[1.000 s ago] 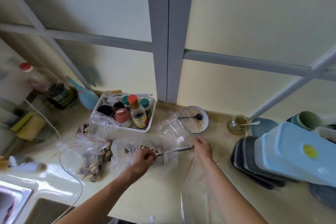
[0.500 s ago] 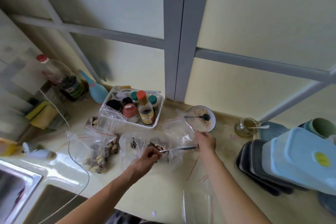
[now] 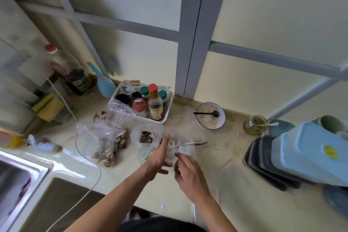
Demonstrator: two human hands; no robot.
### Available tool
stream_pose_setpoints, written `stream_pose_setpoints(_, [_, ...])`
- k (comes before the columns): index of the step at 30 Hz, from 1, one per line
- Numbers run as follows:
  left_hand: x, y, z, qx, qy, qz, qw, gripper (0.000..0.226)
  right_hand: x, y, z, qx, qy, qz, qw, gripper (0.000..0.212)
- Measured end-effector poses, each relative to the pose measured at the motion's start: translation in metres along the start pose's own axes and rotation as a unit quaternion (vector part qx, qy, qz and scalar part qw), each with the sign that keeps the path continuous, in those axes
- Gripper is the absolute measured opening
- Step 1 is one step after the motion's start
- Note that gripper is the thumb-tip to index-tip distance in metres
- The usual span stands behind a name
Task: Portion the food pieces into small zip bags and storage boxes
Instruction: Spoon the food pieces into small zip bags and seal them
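**Entry: zip-bag portioning, centre counter, mid-fill**

Step in hand, as I judge it: loading one small zip bag [image 3: 150, 142] with food pieces [image 3: 146, 137], dark striped seeds by the look of them. The bag sits at frame centre on the counter [image 3: 222, 184].

- My left hand [image 3: 157, 156]: fingers straight and extended, palm against the bag's right side; spread apart, clamped on nothing that I can see.
- My right hand [image 3: 188, 170]: fingers loosely curled just below the bag's mouth. Whether they pinch the plastic I cannot tell; the area is motion-blurred.
- Metal utensil [image 3: 190, 144]: lies across the bag's right edge, just above my right hand, touched by neither hand.
- Filled bag of nuts and seeds [image 3: 107, 149]: left of centre.
- Storage boxes [image 3: 308, 154]: stacked at right edge, apart from the work.
- Bowl of oats [image 3: 210, 116]: upper centre, a black spoon in it.

Next move calls for getting hold of the bag's rim and keeping the mouth open and upright before adding more.

Change from the earlier frame: my left hand gripped the utensil then; now it has let go. My right hand has dropped lower and nearer.
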State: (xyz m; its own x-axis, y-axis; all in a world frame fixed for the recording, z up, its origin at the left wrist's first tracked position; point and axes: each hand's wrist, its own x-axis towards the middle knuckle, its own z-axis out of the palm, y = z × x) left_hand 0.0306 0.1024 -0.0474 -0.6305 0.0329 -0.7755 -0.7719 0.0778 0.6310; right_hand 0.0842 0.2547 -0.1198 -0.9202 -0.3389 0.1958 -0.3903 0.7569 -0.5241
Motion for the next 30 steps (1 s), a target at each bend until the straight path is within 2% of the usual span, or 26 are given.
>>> stream_pose_setpoints(2, [0.000,-0.006,-0.007,0.028,0.005,0.002,1.000,0.037,-0.010,-0.004,0.000,-0.002,0.002,-0.009,1.000,0.012])
stream_pose_setpoints(4, [0.003,-0.012,-0.015,0.041,0.009,0.004,0.999,0.021,-0.018,-0.006,-0.002,0.000,-0.012,0.002,1.000,0.022])
stream_pose_setpoints(6, [0.004,-0.017,-0.022,0.030,0.009,-0.004,0.999,0.016,-0.026,-0.004,-0.002,0.005,-0.019,0.017,1.000,0.024])
stream_pose_setpoints(9, [-0.002,-0.021,-0.023,-0.006,-0.018,-0.003,1.000,0.016,-0.031,-0.007,-0.006,0.075,-0.033,0.106,0.991,0.054])
stream_pose_setpoints(11, [-0.006,-0.023,-0.020,-0.032,-0.025,0.007,0.999,0.017,-0.029,-0.014,-0.009,0.121,-0.010,0.166,0.979,0.061])
stream_pose_setpoints(14, [-0.011,-0.033,-0.016,-0.068,0.032,0.039,0.996,0.021,-0.018,-0.023,-0.016,0.158,0.038,0.174,0.971,0.040])
stream_pose_setpoints(17, [-0.015,-0.043,-0.016,-0.067,0.051,0.069,0.994,0.019,-0.007,-0.030,-0.018,0.179,0.015,0.142,0.974,0.015])
stream_pose_setpoints(22, [-0.019,-0.044,-0.013,-0.096,0.033,0.066,0.993,0.012,-0.005,-0.044,-0.011,0.187,0.007,0.162,0.969,0.017])
stream_pose_setpoints(30, [-0.023,-0.049,-0.006,-0.113,0.080,0.099,0.985,0.011,-0.001,-0.051,-0.015,0.168,0.018,0.201,0.965,0.015])
